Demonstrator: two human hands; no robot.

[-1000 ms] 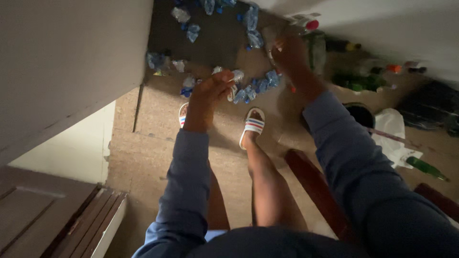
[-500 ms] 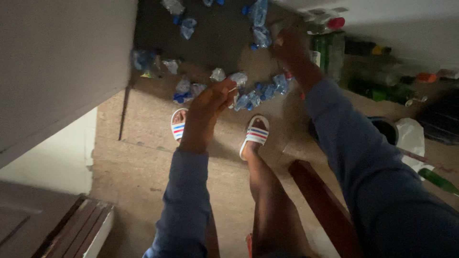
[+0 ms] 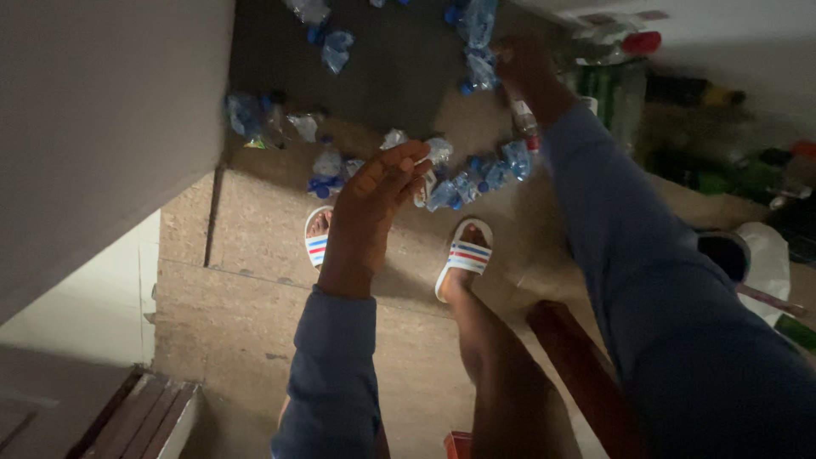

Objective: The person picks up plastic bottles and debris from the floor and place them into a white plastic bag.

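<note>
My left hand is stretched out over the floor with its fingers straight and nothing in it, above a row of crushed clear plastic bottles with blue caps. Farther away, my right hand reaches in among more crushed bottles. It touches them, but the dim light hides whether it grips one. A small clear bottle shows just under that wrist. Both arms wear dark blue sleeves.
My feet are in white striped slides on a brown floor. Green bottles and a red-capped one stand at the far right. A white bag and a dark wooden bar lie to the right, and a pale wall is on the left.
The view has tipped down and the bottles now sit lower in frame. My left hand's fingers have gone from pinched to straight. My right hand has reached farther toward the bottles.
</note>
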